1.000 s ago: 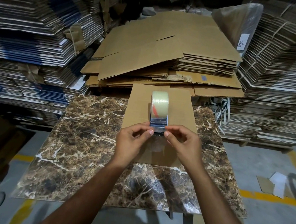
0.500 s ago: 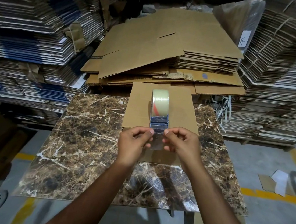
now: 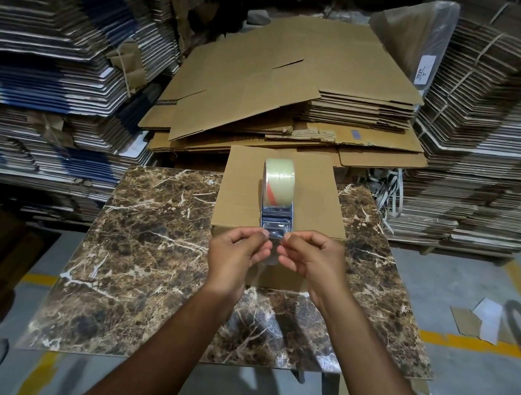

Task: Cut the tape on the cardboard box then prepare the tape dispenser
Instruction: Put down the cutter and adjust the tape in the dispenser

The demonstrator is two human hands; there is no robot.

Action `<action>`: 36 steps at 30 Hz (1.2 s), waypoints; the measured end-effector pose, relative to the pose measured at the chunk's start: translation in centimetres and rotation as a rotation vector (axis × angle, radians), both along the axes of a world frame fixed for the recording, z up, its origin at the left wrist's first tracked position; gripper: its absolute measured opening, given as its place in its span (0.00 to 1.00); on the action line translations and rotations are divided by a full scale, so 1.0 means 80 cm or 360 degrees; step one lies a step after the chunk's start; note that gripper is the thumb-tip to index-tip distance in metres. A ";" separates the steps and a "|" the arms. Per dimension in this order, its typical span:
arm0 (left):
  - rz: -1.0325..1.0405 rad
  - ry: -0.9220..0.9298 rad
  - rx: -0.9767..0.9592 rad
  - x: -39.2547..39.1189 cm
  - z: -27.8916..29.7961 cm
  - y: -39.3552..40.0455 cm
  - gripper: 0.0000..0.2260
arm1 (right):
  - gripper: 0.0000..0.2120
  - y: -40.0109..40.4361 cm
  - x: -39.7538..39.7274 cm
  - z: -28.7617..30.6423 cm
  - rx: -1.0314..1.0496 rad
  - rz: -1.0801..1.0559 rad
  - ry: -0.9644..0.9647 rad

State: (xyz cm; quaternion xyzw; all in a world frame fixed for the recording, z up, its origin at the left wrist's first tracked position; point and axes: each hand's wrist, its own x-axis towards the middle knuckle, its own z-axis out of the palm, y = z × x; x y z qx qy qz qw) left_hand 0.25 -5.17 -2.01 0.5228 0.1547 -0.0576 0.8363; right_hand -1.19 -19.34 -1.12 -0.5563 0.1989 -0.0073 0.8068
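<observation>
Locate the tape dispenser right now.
Head view, centre: the tape dispenser stands on the cardboard box, just beyond the left hand and right hand.

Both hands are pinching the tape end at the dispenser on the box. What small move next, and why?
Probably draw the tape end a little further toward you. Left hand and right hand pinch its edges just below the tape dispenser, which stands on the cardboard box; only a short clear strip is out.
</observation>
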 end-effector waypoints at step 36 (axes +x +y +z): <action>-0.0073 -0.0066 0.0132 0.002 0.007 -0.013 0.18 | 0.24 0.007 0.002 0.010 -0.0330 0.0053 0.0008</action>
